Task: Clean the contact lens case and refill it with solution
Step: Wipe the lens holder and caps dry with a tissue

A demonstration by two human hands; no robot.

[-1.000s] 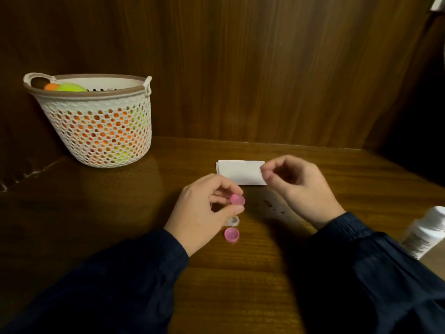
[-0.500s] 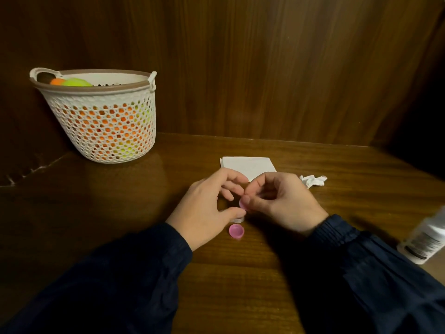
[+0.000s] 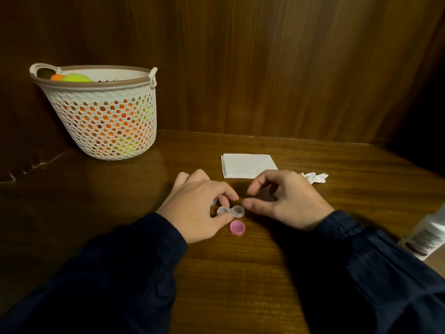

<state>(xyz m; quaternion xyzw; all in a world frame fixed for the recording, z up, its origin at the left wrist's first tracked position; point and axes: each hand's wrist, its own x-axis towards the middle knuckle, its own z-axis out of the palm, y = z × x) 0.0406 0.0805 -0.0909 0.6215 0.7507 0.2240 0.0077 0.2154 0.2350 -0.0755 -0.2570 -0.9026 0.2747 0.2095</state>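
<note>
While half hidden, clear case [image 3: 230, 211] in left hand [image 3: 199, 208] grip; right hand [image 3: 286, 201] loose, empty.

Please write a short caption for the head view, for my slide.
Left hand steadies an uncapped lens case; pink cap lies beside it.

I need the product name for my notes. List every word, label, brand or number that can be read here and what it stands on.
None can be read.
White bottle at the right edge: its label carries dark print, too blurred and cut off to read.
Lens case, pink cap, folded tissue, basket: no text visible.
</note>
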